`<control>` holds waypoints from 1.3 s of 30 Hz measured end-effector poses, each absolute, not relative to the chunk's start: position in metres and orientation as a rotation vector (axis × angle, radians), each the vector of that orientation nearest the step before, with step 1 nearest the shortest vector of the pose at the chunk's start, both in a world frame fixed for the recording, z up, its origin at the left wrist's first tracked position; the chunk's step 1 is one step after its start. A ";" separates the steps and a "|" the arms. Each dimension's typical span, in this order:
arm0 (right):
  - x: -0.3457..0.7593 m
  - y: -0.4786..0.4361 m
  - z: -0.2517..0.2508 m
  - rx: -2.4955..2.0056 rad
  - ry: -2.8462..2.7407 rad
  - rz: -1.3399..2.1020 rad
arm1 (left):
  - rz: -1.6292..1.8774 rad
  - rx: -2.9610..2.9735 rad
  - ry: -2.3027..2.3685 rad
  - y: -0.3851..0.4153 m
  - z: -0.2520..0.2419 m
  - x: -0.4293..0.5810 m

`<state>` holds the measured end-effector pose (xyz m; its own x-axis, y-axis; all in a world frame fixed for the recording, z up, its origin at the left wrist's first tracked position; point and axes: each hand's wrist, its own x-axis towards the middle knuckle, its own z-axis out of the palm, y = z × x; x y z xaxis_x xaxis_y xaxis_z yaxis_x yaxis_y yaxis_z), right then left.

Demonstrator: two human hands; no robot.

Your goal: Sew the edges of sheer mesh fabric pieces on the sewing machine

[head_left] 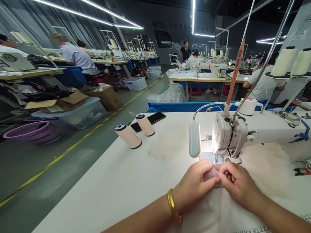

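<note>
My left hand (198, 179), with a gold bangle at the wrist, pinches the edge of a thin, pale sheer fabric (266, 166). Close beside it, my right hand (239, 184) has thumb and fingers pressed together on the same fabric; the two sets of fingertips meet. Both hands are just in front of the head of a white sewing machine (222, 134), whose needle area is partly hidden. The fabric spreads to the right under the machine arm and down toward me. A small lit lamp (195, 139) hangs left of the needle.
Two thread cones (128, 136) stand on the white table (97, 197), near a black phone (157, 117). More thread cones (283, 61) sit on a stand at right. A ruler (257, 229) lies along the front edge. Co-workers sit at other machines beyond.
</note>
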<state>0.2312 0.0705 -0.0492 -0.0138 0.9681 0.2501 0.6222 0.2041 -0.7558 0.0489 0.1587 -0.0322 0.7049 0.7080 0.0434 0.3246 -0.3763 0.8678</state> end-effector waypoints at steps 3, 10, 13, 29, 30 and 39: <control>0.230 0.070 -0.049 -1.517 -1.727 0.546 | 0.548 1.800 0.725 0.156 -0.031 0.051; 0.231 0.070 -0.049 -1.510 -1.743 0.492 | 0.512 1.659 0.821 0.151 -0.028 0.050; 0.231 0.070 -0.049 -1.531 -1.749 0.496 | 0.492 1.677 0.811 0.153 -0.028 0.050; 0.232 0.072 -0.050 -1.547 -1.758 0.475 | 0.481 1.889 0.791 0.157 -0.031 0.050; 0.231 0.073 -0.052 -1.570 -1.770 0.438 | 0.509 1.972 0.799 0.157 -0.033 0.051; 0.229 0.086 -0.065 -1.749 -1.866 0.081 | 0.729 2.689 0.870 0.152 -0.044 0.052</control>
<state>0.2288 0.0861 -0.0650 0.0225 0.9319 0.3620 0.8972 0.1409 -0.4186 0.0518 0.1518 -0.0436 0.7015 0.5975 0.3886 0.4873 -0.7999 0.3503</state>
